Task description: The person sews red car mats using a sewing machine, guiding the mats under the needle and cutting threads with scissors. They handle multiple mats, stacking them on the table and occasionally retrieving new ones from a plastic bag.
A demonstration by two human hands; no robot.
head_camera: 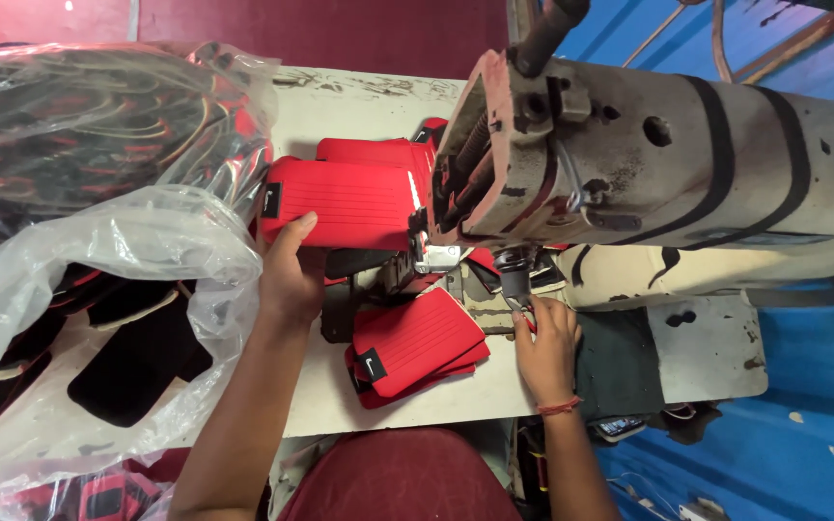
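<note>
Left hand [291,275] pinches a red ribbed panel [345,205] just left of the sewing machine head [610,154]. Right hand [544,338], fingers curled, grips small snips [521,307] beneath the needle bar; fingertips so close risk being struck.

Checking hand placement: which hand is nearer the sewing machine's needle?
Right. The right hand sits just under the needle; the left hand holds a red ribbed fabric piece off to the side.

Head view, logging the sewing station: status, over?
Left hand grips red ribbed panel. Right hand pinches at sewing machine needle area. Red stack between hands; plastic bag left.
</note>
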